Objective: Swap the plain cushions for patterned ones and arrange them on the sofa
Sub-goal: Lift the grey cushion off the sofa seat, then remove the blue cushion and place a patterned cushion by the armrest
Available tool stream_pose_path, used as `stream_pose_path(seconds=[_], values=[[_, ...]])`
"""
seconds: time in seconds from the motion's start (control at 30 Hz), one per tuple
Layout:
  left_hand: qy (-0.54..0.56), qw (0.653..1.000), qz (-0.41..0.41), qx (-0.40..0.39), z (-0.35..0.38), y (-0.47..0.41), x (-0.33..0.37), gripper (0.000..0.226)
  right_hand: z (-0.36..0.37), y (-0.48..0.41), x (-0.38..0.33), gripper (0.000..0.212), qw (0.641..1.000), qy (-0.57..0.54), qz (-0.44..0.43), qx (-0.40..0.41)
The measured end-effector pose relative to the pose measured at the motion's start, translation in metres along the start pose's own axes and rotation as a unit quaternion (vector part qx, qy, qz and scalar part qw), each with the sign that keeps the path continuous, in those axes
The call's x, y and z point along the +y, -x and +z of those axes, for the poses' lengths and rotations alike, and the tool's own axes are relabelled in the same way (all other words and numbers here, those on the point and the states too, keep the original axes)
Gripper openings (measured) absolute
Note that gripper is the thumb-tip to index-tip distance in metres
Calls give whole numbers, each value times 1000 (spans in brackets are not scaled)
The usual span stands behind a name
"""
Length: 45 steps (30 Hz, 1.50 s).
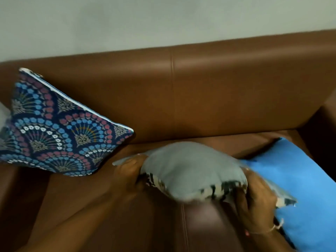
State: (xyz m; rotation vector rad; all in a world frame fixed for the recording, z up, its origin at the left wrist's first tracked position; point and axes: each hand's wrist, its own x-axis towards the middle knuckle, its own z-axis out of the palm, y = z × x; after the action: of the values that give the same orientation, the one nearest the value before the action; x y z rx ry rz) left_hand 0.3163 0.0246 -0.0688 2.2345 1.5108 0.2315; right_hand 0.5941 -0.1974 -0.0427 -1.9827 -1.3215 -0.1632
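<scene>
A grey cushion [192,170] with a dark patterned underside hangs low over the brown sofa seat [91,197]. My left hand [129,175] grips its left edge. My right hand [254,202] grips its right edge, fingers curled under the fabric. A navy cushion with a blue and pink fan pattern [60,131] leans against the sofa back at the left. A plain bright blue cushion [298,188] lies on the seat at the right, just behind my right hand.
The brown leather sofa back [200,91] runs across the view, with a pale wall [145,20] above it. The right armrest [325,128] rises beside the blue cushion.
</scene>
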Motion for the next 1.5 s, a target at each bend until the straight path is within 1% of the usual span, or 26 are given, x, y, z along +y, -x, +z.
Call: stream_pose_path(seconds=[0.03, 0.07, 0.1, 0.17, 0.2, 0.23, 0.3, 0.33, 0.4, 0.5, 0.57, 0.63, 0.77, 0.8, 0.83, 0.87, 0.93, 0.97, 1.03, 1.07, 1.13, 1.2, 1.27, 1.4, 1.43, 1.5], values=[[-13, 999, 51, -6, -19, -6, 6, 31, 3, -23, -8, 45, 1000, 0, 4, 5], [22, 995, 97, 16, -35, -12, 20, 20, 7, -49, -15, 37, 1000, -3, 10, 6], [71, 990, 121, 6, -52, -16, 27, 6, 12, -76, -20, 29, 1000, -5, 13, 6], [109, 974, 183, 71, -75, -34, 35, 15, 25, -130, -25, 20, 1000, -11, 13, 4], [100, 973, 185, 95, -80, -54, 44, 15, 33, -156, -25, 21, 1000, -15, 11, 1], [93, 972, 193, 101, -86, -71, 49, 16, 41, -179, -23, 24, 1000, -16, 13, -4], [65, 974, 189, 108, -87, -103, 58, 31, 59, -216, -16, 28, 999, -9, 31, -20], [53, 978, 174, 97, -85, -114, 59, 35, 68, -228, -10, 29, 998, -6, 44, -33], [59, 987, 136, 55, -84, -136, 58, 32, 87, -242, 0, 28, 995, -5, 73, -61], [56, 994, 90, -37, -68, -155, 45, 26, 113, -242, 11, 28, 989, 11, 102, -108], [40, 994, 70, -69, -49, -158, 32, 38, 129, -230, 18, 32, 980, 43, 110, -159], [45, 995, 50, -73, -32, -155, 24, 45, 140, -218, 21, 33, 974, 46, 122, -187], [78, 995, 52, -46, -25, -152, 26, 54, 147, -216, 24, 31, 974, 49, 126, -180], [81, 995, 51, -25, -24, -148, 28, 55, 145, -215, 25, 34, 974, 46, 131, -178], [77, 996, 49, 17, -23, -140, 30, 57, 141, -212, 25, 38, 975, 35, 140, -170], [65, 993, 55, 78, -23, -131, 33, 59, 135, -209, 25, 43, 977, 17, 148, -154], [31, 974, 90, 205, -22, -110, 45, 58, 115, -197, 28, 56, 981, -20, 153, -120], [21, 963, 112, 245, -19, -99, 52, 58, 104, -189, 33, 60, 983, -31, 146, -109], [14, 947, 176, 267, -6, -77, 73, 59, 75, -167, 55, 63, 987, -28, 122, -98], [2, 943, 213, 254, 3, -67, 85, 63, 58, -156, 71, 62, 989, -20, 110, -96], [-30, 939, 279, 200, 26, -45, 111, 76, 27, -132, 107, 59, 990, 2, 95, -105], [-57, 931, 335, 130, 56, -21, 139, 89, -7, -102, 146, 57, 989, 38, 91, -110], [-87, 918, 384, 55, 92, 6, 165, 94, -43, -66, 185, 55, 987, 70, 89, -116], [-160, 880, 440, -84, 165, 46, 200, 109, -104, 18, 242, 49, 975, 107, 82, -175], [-179, 872, 441, -113, 179, 53, 203, 115, -116, 40, 252, 51, 972, 110, 78, -193], [-209, 864, 433, -148, 207, 63, 210, 126, -137, 89, 270, 65, 959, 119, 85, -244]])
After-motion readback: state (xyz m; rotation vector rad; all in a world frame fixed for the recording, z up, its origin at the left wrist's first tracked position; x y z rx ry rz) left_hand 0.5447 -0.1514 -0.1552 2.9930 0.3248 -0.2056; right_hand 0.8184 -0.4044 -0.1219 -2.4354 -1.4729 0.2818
